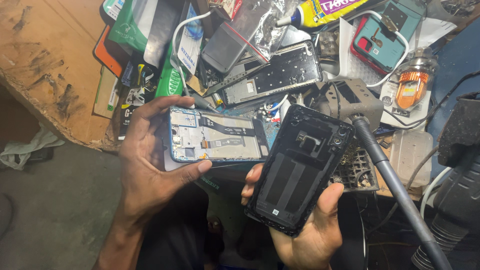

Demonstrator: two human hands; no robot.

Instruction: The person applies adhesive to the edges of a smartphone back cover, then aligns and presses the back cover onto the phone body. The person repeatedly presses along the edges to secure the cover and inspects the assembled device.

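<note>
Two phone parts are held: a blue-edged opened phone body point(217, 136), long axis three-to-nine o'clock, clasped by the left hand point(147, 160); a black plastic back cover point(299, 170), top toward one o'clock, gripped by the right hand point(307, 227).

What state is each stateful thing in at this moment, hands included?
left hand: gripping the opened phone body by its edges
opened phone body: back off, internals and ribbon cable exposed, held roughly level
right hand: gripping the black back cover from below
black back cover: detached, inner side up, tilted
bare phone frame: stripped, lying on the bench clutter
glue tube: capped, lying flat
</note>
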